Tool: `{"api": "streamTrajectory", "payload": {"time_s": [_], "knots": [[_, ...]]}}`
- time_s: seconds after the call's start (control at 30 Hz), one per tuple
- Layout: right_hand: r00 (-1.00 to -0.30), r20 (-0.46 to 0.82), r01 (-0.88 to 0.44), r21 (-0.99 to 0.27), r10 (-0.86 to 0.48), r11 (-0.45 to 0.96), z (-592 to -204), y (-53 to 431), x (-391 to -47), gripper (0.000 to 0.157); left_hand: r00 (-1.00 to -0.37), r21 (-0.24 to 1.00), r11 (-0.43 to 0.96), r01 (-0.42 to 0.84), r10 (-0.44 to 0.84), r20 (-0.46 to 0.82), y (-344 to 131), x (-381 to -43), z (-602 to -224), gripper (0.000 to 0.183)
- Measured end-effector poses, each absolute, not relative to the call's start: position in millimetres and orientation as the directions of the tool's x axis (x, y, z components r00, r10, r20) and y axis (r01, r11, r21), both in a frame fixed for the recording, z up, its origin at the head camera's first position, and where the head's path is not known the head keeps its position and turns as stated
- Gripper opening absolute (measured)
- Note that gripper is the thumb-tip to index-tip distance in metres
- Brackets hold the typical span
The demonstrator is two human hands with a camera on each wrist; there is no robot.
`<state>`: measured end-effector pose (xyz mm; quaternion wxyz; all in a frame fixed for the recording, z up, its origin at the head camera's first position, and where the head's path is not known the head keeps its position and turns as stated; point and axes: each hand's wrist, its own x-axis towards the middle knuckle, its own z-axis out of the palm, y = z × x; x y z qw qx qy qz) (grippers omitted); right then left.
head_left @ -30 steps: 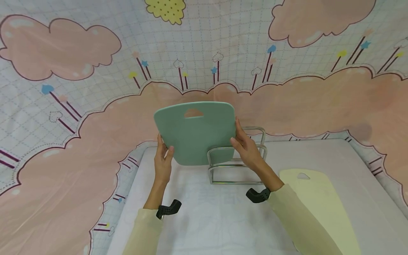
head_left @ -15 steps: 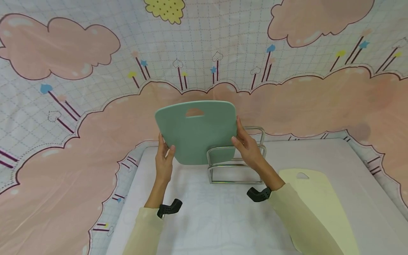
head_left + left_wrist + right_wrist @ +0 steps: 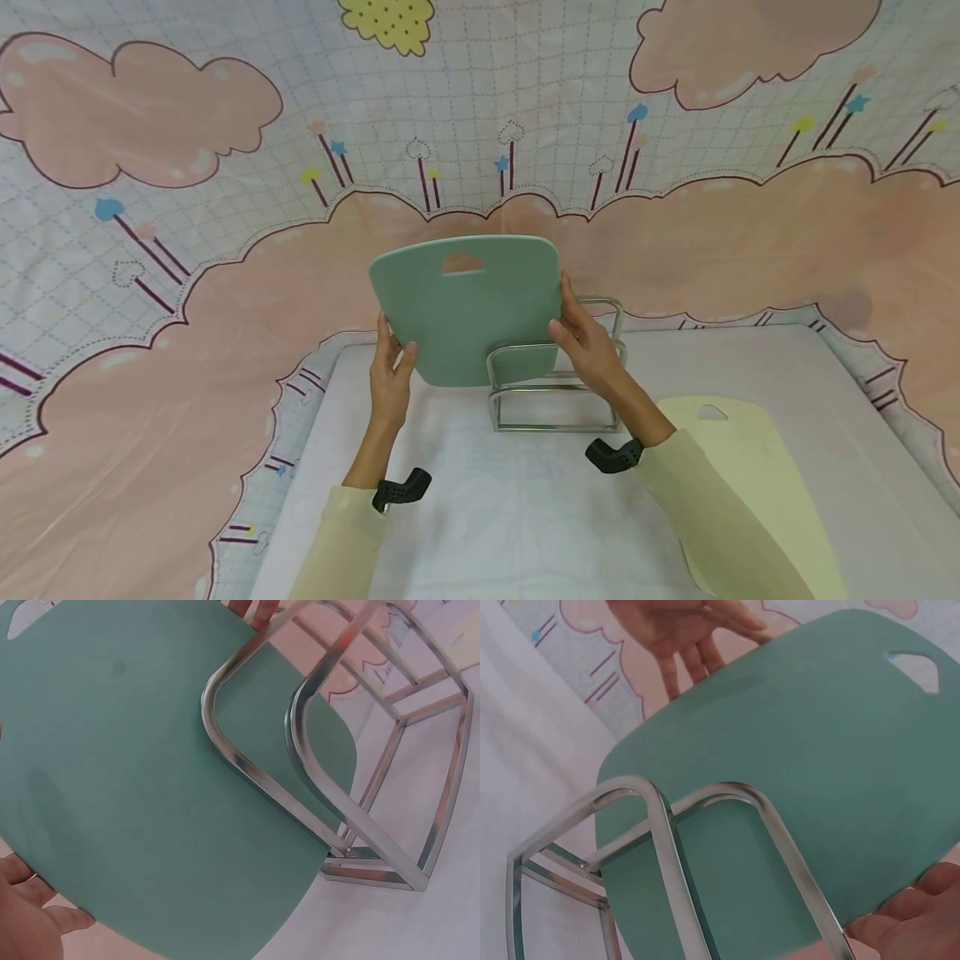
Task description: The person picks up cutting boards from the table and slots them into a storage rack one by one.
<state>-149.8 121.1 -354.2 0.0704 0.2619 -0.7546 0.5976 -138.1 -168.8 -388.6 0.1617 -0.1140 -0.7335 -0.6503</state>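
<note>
A green cutting board (image 3: 465,308) with a handle slot near its top stands upright between both hands, tilted slightly. My left hand (image 3: 391,383) grips its left edge, the thumb at the front. At the right edge my right hand (image 3: 592,350) holds it, thumb also in front. The board's lower right corner is inside a silver metal rack (image 3: 555,430), behind the front wire loops, as the left wrist view shows with the rack (image 3: 255,776) crossing the board (image 3: 142,772). Its lower left part sticks out past the rack's left side.
A pale yellow cutting board (image 3: 750,475) lies flat at the right, partly under the right sleeve (image 3: 712,508). A white cloth (image 3: 480,508) covers the table. Behind it hangs a patterned curtain (image 3: 247,275) with clouds.
The green board and both hands have shifted slightly to the right and up a little. The rack and yellow board stay in place.
</note>
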Motion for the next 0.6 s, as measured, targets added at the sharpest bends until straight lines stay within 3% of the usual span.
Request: {"api": "streamTrajectory", "payload": {"time_s": [0.43,0.6], "knots": [[-0.87,0.387,-0.452,-0.874,-0.305,0.179,-352,125,-148,0.065,-0.924,0.919,0.113,0.377,-0.028,0.382,-165,-138,-388,0.069],[-0.875,0.373,-0.443,-0.875,-0.31,0.195,-353,128,-148,0.066,-0.916,0.913,0.105,0.394,-0.034,0.399,-170,-150,-409,0.071]]}}
